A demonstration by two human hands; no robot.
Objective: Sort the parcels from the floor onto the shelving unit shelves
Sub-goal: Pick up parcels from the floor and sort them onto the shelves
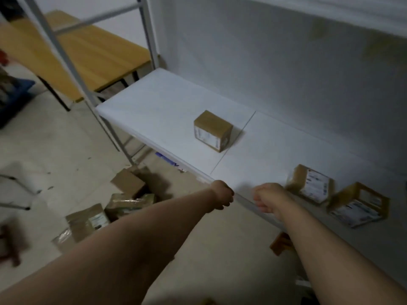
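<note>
Parcels (130,203) lie heaped on the floor at lower left, so we judge the sorting only part done. On the white shelf (154,102) one box (212,130) sits mid-frame and two more boxes (310,183) at lower right, spaced apart, labels showing. Our left hand (222,194) and right hand (266,199) hover at the shelf's front edge, loosely curled and empty, free for another pick. The metal post (110,133) lands just beside the heap; a wooden table (88,51) fills the upper left.

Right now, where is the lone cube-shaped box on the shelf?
In the head view, the box sits on the white shelf, just left of its seam, up-left of the nearest labelled parcel.
</note>
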